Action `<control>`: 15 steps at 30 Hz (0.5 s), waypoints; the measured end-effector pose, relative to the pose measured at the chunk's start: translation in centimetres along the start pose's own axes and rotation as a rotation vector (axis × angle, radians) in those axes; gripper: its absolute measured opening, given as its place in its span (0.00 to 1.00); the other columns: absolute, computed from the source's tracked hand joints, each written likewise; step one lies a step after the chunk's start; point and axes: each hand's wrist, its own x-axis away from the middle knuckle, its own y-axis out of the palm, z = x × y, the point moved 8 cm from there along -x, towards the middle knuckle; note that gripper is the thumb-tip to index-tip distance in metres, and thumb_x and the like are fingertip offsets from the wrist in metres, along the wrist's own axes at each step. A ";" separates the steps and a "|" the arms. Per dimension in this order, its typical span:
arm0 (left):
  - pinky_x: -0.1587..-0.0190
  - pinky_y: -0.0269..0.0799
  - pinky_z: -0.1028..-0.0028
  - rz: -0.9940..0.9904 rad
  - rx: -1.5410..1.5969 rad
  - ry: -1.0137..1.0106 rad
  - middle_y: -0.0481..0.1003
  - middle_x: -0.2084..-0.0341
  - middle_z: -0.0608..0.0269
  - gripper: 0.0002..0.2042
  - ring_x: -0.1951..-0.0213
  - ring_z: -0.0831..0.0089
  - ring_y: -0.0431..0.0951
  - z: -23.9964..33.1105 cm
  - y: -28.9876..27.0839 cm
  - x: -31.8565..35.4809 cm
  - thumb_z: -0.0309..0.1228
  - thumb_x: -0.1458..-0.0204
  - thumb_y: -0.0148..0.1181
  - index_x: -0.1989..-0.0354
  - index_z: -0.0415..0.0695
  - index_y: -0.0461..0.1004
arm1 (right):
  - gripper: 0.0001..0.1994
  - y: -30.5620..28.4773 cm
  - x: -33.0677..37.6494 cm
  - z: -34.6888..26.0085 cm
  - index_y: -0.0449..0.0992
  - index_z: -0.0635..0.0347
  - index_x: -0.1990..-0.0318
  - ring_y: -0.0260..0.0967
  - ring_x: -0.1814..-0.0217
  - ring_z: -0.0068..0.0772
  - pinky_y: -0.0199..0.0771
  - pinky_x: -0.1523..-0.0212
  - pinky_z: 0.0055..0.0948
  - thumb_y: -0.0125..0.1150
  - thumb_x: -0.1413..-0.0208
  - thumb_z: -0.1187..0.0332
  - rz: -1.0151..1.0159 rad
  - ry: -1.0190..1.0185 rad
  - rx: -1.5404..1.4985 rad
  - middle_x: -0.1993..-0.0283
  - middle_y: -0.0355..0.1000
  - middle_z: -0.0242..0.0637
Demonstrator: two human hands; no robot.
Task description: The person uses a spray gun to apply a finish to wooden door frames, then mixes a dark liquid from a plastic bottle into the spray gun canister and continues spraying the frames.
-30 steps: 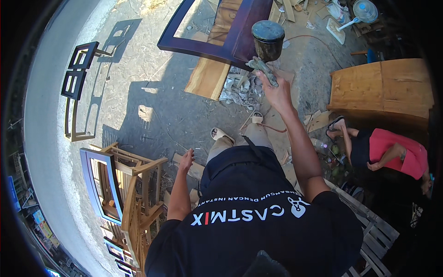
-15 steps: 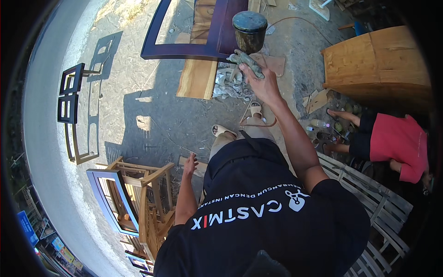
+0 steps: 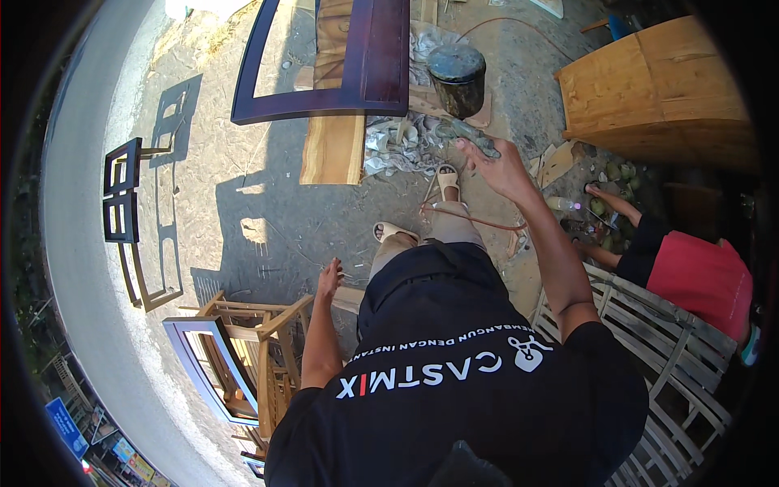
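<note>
My right hand [image 3: 505, 169] is closed on a grey-green rag [image 3: 472, 136], which is blurred along its edge. It is held just in front of a dark lidded bucket [image 3: 459, 85] and apart from the dark purple-brown wooden frame [image 3: 381, 97]. That frame has a glossy solid panel at its right side. My left hand [image 3: 329, 278] hangs low on the left with loosely bent fingers, slightly apart, and nothing visible in them. Beneath the frame lies a pale wooden board [image 3: 333, 150], with crumpled white cloths [image 3: 399, 142] beside it.
Dark-painted chair pieces [image 3: 122, 191] stand at left near the road. Unpainted wooden chairs [image 3: 280, 349] are close on my left. A large wooden cabinet [image 3: 653, 85], a slatted bench [image 3: 673, 341] and a person in a red shirt [image 3: 702, 280] are at right. A hose [image 3: 479, 219] crosses by my feet.
My right hand has drawn the rag away from the frame's corner, to the right and back toward me. The view has shifted slightly; my left hand still hangs low.
</note>
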 end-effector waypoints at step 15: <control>0.44 0.72 0.53 0.140 0.129 -0.142 0.72 0.38 0.49 0.37 0.42 0.55 0.77 2.6 6.4 3.2 0.63 0.35 0.42 0.30 0.46 0.67 | 0.34 -9.5 -23.9 1.0 0.82 0.69 0.63 0.77 0.73 0.36 0.77 0.64 0.39 0.66 0.43 0.37 0.125 -0.078 0.057 0.78 0.76 0.45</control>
